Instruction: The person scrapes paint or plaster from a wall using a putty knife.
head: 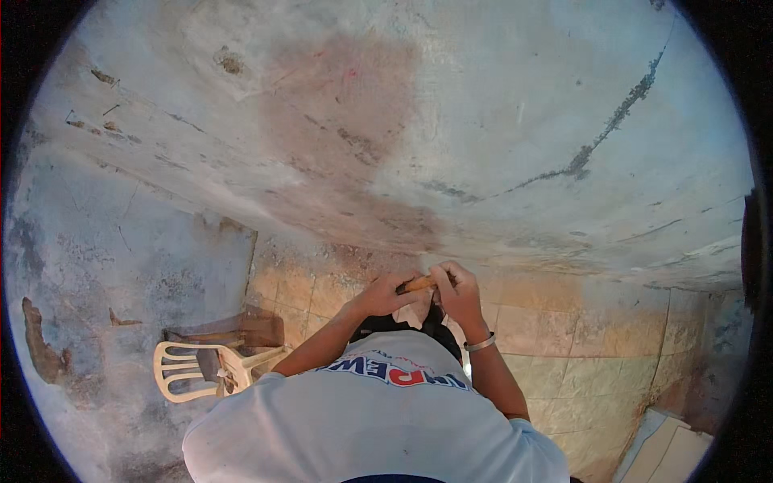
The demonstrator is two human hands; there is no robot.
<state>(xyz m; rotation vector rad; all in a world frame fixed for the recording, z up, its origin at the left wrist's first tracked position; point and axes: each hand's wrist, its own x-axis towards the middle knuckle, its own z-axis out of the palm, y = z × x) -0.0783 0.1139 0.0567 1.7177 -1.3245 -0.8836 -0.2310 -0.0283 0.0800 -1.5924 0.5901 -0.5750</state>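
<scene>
Both hands are close together in front of my waist, near the foot of the wall. A tool with an orange-brown wooden handle [418, 284] lies crosswise between them. My left hand [381, 294] has its fingers around the handle's left end. At its other end, the fingers of my right hand [460, 296] are bent over the tool. A metal bangle is on my right wrist. Any blade is hard to make out. Below the handle shows a pale surface, and I cannot tell whether it belongs to the tool.
A damp-stained, cracked plaster wall [483, 108] rises ahead. Another worn wall [175, 259] stands at left. A cream plastic chair [175, 345] with several items on it stands on the left. Stained square tiles [592, 380] cover the floor. Pale flat-sided objects [664, 453] lie at lower right.
</scene>
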